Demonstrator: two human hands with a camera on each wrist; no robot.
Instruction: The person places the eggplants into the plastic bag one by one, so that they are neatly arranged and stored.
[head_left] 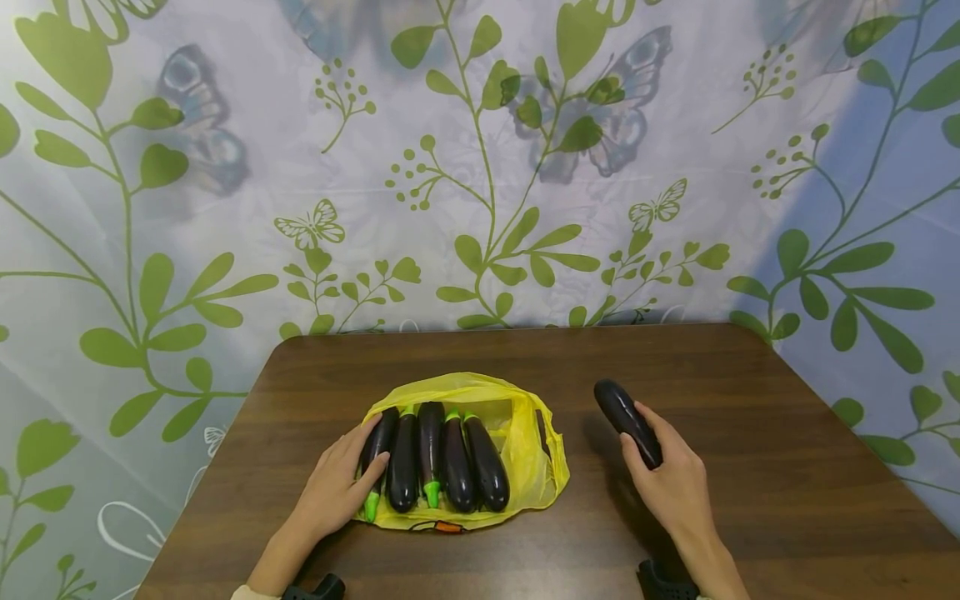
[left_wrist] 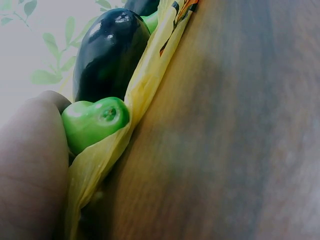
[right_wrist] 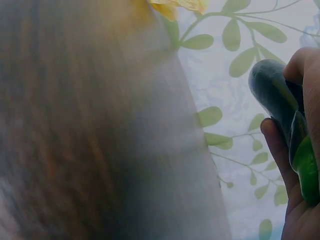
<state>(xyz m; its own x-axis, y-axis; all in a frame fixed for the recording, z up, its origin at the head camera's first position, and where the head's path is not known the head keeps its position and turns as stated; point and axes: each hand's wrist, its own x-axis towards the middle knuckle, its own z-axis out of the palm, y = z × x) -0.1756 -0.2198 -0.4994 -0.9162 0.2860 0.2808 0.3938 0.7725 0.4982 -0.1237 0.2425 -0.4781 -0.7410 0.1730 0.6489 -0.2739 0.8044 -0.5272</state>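
Note:
Several dark eggplants (head_left: pixel 430 442) lie side by side on a yellow plastic bag (head_left: pixel 532 475), some with green stem ends toward the near side. At the left end of the row, my left hand (head_left: pixel 341 483) grips the outermost eggplant (head_left: pixel 384 437), its thumb across the top. That eggplant's green stem end (left_wrist: pixel 95 122) pokes out by the hand in the left wrist view. To the right of the bag, my right hand (head_left: pixel 671 479) holds a single eggplant (head_left: pixel 621 406) above the table, its green stem end (right_wrist: pixel 306 170) against the palm.
The brown wooden table (head_left: pixel 750 433) reaches back to a patterned cloth (head_left: pixel 480 167) with green leaves and butterflies. An orange mark (head_left: pixel 450 527) shows on the bag's near edge. Dark wrist bands (head_left: pixel 667 581) are on both wrists.

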